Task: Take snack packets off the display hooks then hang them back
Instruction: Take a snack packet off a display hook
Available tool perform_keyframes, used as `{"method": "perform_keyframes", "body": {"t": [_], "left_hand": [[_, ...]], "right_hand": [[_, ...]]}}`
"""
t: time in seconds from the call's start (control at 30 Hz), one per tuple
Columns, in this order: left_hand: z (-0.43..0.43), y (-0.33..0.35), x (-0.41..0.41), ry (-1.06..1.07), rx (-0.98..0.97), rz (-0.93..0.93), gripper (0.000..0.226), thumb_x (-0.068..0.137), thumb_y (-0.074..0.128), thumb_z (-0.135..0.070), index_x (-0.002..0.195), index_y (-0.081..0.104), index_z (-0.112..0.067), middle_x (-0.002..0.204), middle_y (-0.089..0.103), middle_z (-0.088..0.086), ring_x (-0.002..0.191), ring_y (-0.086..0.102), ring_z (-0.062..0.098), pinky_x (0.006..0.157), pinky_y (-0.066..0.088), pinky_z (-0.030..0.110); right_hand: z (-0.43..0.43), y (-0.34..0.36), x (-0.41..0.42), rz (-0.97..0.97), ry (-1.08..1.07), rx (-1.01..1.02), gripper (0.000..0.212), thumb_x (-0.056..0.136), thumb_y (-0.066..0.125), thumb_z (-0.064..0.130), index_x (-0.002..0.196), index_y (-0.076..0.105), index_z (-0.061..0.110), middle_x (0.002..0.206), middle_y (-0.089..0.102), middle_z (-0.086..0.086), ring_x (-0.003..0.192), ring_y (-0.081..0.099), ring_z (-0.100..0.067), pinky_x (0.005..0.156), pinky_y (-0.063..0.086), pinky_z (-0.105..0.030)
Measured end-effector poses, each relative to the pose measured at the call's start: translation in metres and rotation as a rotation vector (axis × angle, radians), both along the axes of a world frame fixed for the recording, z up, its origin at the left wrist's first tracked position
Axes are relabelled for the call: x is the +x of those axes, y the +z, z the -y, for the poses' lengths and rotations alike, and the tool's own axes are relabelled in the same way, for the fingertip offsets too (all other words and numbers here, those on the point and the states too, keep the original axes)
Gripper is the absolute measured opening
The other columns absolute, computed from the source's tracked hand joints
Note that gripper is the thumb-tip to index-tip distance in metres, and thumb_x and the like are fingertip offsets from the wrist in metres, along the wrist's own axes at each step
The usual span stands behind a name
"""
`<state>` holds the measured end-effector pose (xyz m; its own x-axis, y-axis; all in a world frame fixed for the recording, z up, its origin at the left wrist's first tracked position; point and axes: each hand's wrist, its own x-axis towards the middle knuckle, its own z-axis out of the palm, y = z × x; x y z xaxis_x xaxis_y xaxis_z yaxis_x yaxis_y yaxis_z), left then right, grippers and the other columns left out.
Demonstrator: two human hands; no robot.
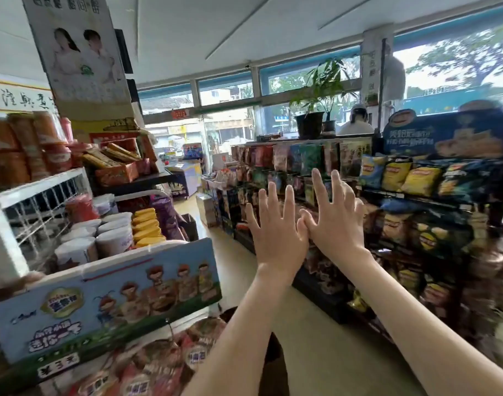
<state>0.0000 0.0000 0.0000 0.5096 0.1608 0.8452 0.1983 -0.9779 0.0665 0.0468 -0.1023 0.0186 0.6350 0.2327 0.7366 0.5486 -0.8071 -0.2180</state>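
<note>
Red, green and blue snack packets (310, 158) hanging in rows, slightly blurred, left hand (276, 234) and right hand (338, 220) spread wide, thumbs touching

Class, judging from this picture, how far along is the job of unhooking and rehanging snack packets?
Done: nothing visible; the snack packets hang in rows on the rack. In hand: nothing; the left hand and right hand are raised, open and empty, thumbs touching. Left: taking packets off and hanging them back.

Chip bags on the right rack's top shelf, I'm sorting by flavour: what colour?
Mostly yellow chip bags, with red logos; head view.
</note>
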Motion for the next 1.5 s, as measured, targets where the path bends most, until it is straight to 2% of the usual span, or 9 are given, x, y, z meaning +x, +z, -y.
{"method": "perform_keyframes", "body": {"t": [0.17, 0.3, 0.47, 0.53, 0.57, 0.63, 0.7, 1.07, 1.5], "left_hand": [[-0.002, -0.026, 0.109, 0.040, -0.085, -0.127, 0.066, 0.081, 0.056, -0.043, 0.141, 0.040, -0.019, 0.149, 0.035, 0.013, 0.136, 0.036, 0.030, 0.106, 0.026, 0.056], [0.000, -0.033, 0.226, 0.037, -0.141, -0.187, 0.067, 0.085, 0.058, -0.039, 0.143, 0.035, -0.017, 0.152, 0.028, 0.014, 0.140, 0.028, 0.030, 0.110, 0.015, 0.054], [-0.015, -0.034, 0.341, 0.062, -0.162, -0.215, 0.071, 0.072, 0.073, -0.037, 0.134, 0.046, -0.015, 0.141, 0.046, 0.015, 0.129, 0.046, 0.031, 0.101, 0.031, 0.057], [-0.030, -0.037, 0.376, 0.110, -0.205, -0.251, 0.072, 0.076, 0.070, -0.039, 0.138, 0.042, -0.016, 0.145, 0.039, 0.016, 0.133, 0.040, 0.032, 0.104, 0.027, 0.059], [-0.040, -0.040, 0.392, 0.151, -0.237, -0.294, 0.073, 0.082, 0.063, -0.041, 0.144, 0.032, -0.017, 0.152, 0.026, 0.016, 0.139, 0.029, 0.031, 0.109, 0.019, 0.058], [-0.064, -0.048, 0.426, 0.203, -0.330, -0.387, 0.073, 0.092, 0.044, -0.047, 0.150, 0.007, -0.022, 0.157, -0.005, 0.012, 0.145, -0.001, 0.028, 0.113, -0.001, 0.054], [-0.091, -0.057, 0.461, 0.248, -0.389, -0.427, 0.072, 0.094, 0.037, -0.049, 0.150, 0.000, -0.023, 0.157, -0.014, 0.009, 0.145, -0.010, 0.027, 0.113, -0.005, 0.053], [-0.301, -0.073, 0.695, 0.291, -0.493, -0.539, 0.072, 0.093, 0.046, -0.036, 0.149, 0.005, -0.018, 0.156, 0.001, 0.012, 0.144, 0.002, 0.030, 0.114, 0.006, 0.053], [-0.547, -0.091, 0.996, 0.270, -0.413, -0.528, 0.068, 0.094, 0.042, -0.042, 0.149, 0.009, -0.018, 0.156, 0.007, 0.010, 0.144, 0.007, 0.027, 0.116, 0.008, 0.046]], "right_hand": [[0.019, -0.030, 0.110, -0.020, -0.060, -0.037, 0.077, 0.092, 0.044, 0.048, 0.150, -0.001, 0.026, 0.156, 0.009, -0.014, 0.140, 0.017, -0.031, 0.110, 0.022, -0.048], [0.038, -0.046, 0.229, -0.079, -0.076, -0.070, 0.076, 0.091, 0.045, 0.050, 0.150, 0.003, 0.025, 0.154, 0.019, -0.014, 0.139, 0.023, -0.030, 0.108, 0.028, -0.048], [0.032, -0.050, 0.353, -0.126, -0.055, -0.109, 0.076, 0.092, 0.041, 0.052, 0.150, 0.001, 0.024, 0.153, 0.020, -0.012, 0.139, 0.022, -0.028, 0.109, 0.027, -0.045], [0.013, -0.049, 0.396, -0.146, -0.024, -0.119, 0.076, 0.092, 0.040, 0.052, 0.150, 0.001, 0.024, 0.153, 0.020, -0.010, 0.138, 0.023, -0.027, 0.108, 0.028, -0.045], [0.002, -0.050, 0.415, -0.167, -0.008, -0.107, 0.075, 0.092, 0.040, 0.052, 0.150, 0.002, 0.023, 0.153, 0.020, -0.010, 0.138, 0.024, -0.027, 0.107, 0.029, -0.045], [-0.024, -0.059, 0.452, -0.214, 0.036, -0.064, 0.075, 0.092, 0.042, 0.051, 0.150, 0.006, 0.022, 0.152, 0.023, -0.011, 0.137, 0.027, -0.029, 0.105, 0.032, -0.046], [-0.053, -0.071, 0.489, -0.237, 0.075, -0.061, 0.075, 0.091, 0.045, 0.050, 0.150, 0.011, 0.019, 0.150, 0.027, -0.012, 0.135, 0.030, -0.030, 0.102, 0.035, -0.046], [-0.271, -0.087, 0.746, -0.285, 0.256, -0.095, 0.062, 0.091, 0.052, 0.028, 0.145, 0.024, 0.015, 0.149, 0.026, -0.009, 0.133, 0.029, -0.029, 0.098, 0.040, -0.040], [-0.539, -0.122, 1.049, -0.284, 0.328, -0.135, 0.063, 0.091, 0.053, 0.033, 0.145, 0.025, 0.013, 0.147, 0.033, -0.008, 0.133, 0.033, -0.026, 0.101, 0.040, -0.038]]}}
